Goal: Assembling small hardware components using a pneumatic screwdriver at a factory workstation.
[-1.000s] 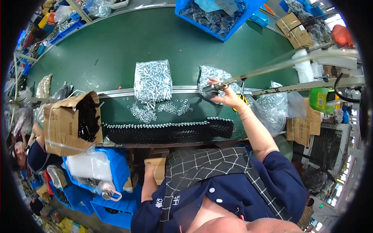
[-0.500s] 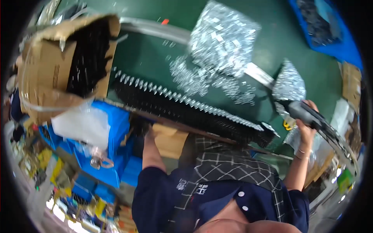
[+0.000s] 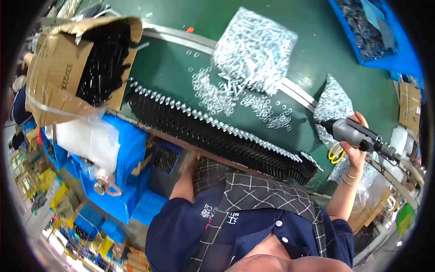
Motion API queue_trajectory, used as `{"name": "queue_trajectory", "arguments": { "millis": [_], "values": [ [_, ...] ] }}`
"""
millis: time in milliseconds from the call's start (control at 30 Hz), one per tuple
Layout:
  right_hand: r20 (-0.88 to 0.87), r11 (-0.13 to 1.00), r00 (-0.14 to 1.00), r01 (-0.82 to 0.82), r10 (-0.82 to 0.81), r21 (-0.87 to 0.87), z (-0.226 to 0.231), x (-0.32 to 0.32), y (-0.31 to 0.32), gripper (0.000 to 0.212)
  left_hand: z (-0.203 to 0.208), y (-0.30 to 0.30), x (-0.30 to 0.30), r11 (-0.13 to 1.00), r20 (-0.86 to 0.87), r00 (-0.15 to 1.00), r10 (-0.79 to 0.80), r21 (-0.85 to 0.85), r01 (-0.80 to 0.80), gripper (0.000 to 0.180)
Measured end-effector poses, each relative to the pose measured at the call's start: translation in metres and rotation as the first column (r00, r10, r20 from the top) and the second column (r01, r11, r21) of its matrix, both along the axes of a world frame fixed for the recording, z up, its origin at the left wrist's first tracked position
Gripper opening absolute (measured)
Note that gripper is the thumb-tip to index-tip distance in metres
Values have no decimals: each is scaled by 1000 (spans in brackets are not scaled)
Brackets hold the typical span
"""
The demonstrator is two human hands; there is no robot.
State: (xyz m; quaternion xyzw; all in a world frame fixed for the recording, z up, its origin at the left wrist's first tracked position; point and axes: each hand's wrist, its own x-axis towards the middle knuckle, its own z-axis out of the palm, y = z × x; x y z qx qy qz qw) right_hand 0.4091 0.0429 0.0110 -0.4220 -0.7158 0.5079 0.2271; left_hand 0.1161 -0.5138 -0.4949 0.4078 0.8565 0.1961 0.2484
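My right hand [image 3: 355, 147] is closed around a grey and black power driver [image 3: 351, 131], its tip pointing left toward a small clear bag of silver parts [image 3: 333, 106]. Yellow-handled scissors [image 3: 335, 154] lie just below the tool. My left hand [image 3: 196, 159] hangs low by the apron below the table edge; its fingers are hidden. Along the near table edge runs a long row of black parts [image 3: 217, 140], packed side by side with silver screw-like ends facing away from me. Beyond it lie loose silver rings [image 3: 213, 97] and a large clear bag of silver pieces [image 3: 256, 50].
An open cardboard box [image 3: 63, 77] of black parts stands at the left. A blue bin [image 3: 362, 56] sits at the far right. Blue crates [image 3: 129, 145] and a pink-handled bottle [image 3: 107, 183] are below on the left. A metal strip [image 3: 181, 38] crosses the green table [image 3: 158, 63].
My left hand has moved right, closer to the apron. A dark crate of parts now shows below the table where a brown piece was visible. The driver stays in my right hand, tilted slightly differently.
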Motion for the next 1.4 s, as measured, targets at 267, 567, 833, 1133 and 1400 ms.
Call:
{"name": "queue_trajectory", "arguments": {
  "millis": [267, 567, 833, 1133, 1400],
  "values": [
    [-387, 915, 840, -281, 380, 290, -50, 14, 26, 70, 5, -8, -47, 936, 931, 147, 334, -308, -173, 46],
    [-508, 972, 831, -226, 228, 66, -66, -38, -18, 66, -12, -92, -45, 965, 658, 727, 196, 5, -264, 24],
    [-306, 967, 935, 223, -177, 121, -47, 24, -13, 27, 71, -96, -67, 926, 933, 320, 165, -35, -376, 17],
    [-512, 934, 824, 342, -244, 106, -30, 26, -49, 41, 131, -45, -54, 983, 526, 831, 181, -107, -146, 20],
    [-491, 943, 871, 179, -19, 280, -36, 16, -48, 39, 149, -23, -78, 991, 474, 871, 130, -66, -112, 23]
  ]
}}
